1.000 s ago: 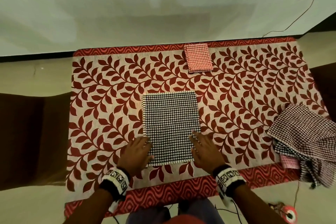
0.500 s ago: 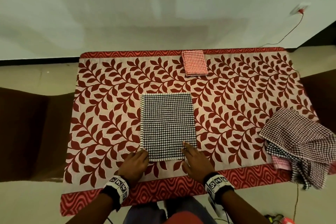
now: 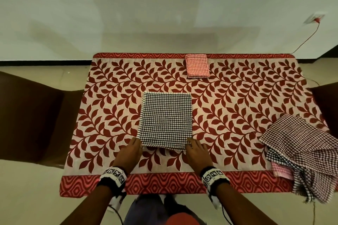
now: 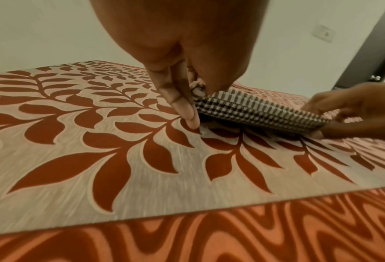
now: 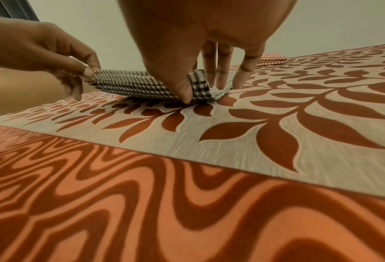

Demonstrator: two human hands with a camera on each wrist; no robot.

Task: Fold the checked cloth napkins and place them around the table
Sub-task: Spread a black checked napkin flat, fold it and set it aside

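A black-and-white checked napkin (image 3: 165,118), folded to a rectangle, lies in the middle of the leaf-patterned tablecloth (image 3: 109,115). My left hand (image 3: 130,151) pinches its near left corner, and in the left wrist view the napkin edge (image 4: 254,109) is lifted off the cloth. My right hand (image 3: 195,151) pinches the near right corner between thumb and fingers (image 5: 211,70), with the napkin's (image 5: 137,83) near edge raised. A folded red checked napkin (image 3: 197,65) rests at the far edge of the table.
A heap of unfolded checked napkins (image 3: 307,146) spills over the table's right near corner. Dark brown chairs stand at the left (image 3: 27,120) and right (image 3: 327,100). A red cable (image 3: 307,38) runs to a wall socket at the back right.
Both hands slid back from lying flat on the napkin to its near corners, took hold of them and lifted the near edge. The camera view tilted up.
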